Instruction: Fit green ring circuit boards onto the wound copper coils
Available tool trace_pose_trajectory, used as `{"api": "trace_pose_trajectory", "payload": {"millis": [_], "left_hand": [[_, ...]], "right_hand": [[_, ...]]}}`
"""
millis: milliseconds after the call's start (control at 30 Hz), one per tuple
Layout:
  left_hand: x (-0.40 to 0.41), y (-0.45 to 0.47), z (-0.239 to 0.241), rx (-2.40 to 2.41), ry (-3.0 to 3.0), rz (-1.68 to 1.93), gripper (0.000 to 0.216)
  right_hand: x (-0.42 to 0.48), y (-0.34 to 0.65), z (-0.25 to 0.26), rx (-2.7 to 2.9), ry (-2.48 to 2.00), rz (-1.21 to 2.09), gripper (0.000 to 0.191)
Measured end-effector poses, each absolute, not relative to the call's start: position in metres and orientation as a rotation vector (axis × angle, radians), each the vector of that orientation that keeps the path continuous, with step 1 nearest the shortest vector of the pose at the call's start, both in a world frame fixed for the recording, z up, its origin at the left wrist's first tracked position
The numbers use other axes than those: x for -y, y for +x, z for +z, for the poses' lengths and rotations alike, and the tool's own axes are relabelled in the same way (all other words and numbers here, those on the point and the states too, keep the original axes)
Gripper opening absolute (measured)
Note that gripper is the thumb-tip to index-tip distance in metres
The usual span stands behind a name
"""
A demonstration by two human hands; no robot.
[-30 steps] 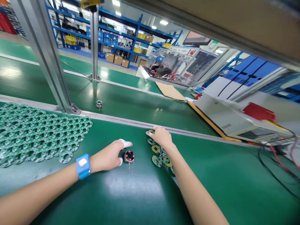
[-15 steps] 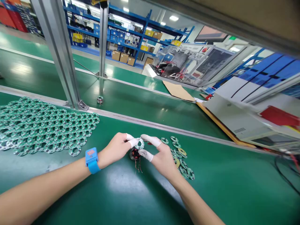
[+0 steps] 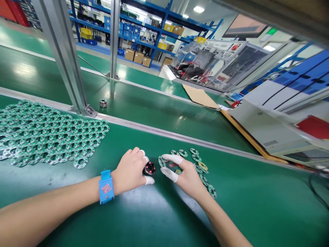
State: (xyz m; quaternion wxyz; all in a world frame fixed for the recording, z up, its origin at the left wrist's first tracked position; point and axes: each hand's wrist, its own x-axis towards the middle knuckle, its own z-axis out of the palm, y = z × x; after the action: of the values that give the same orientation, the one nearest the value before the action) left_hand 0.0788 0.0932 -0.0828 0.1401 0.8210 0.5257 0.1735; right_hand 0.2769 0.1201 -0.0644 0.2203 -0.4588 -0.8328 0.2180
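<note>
Gripping the stator [image 3: 149, 168], the left hand [image 3: 131, 170] is setting it down. The right hand [image 3: 189, 175] is pinching the ring board [image 3: 161, 161] — now beside it, not over it.

No writing can be read anywhere; the red patch on the blue wristband [image 3: 106, 187], at about eight o'clock, is too small and blurred to make out

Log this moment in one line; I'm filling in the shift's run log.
left hand: grips motor coil on green mat | right hand: pinches ring board, tilted | loose ring boards beside right hand
</note>
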Motion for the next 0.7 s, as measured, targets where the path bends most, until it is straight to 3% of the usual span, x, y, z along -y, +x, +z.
{"api": "trace_pose_trajectory", "payload": {"millis": [133, 700], "left_hand": [[-0.096, 0.079, -0.091, -1.502, 2.382, 0.475, 0.036], [-0.101, 0.076, -0.093, -1.479, 2.284, 0.518, 0.036]], "right_hand": [[-0.118, 0.269, -0.066, 2.361, -1.176, 0.756, 0.028], [-0.112, 0.262, -0.069, 2.639, -1.016, 0.138, 0.026]]}}
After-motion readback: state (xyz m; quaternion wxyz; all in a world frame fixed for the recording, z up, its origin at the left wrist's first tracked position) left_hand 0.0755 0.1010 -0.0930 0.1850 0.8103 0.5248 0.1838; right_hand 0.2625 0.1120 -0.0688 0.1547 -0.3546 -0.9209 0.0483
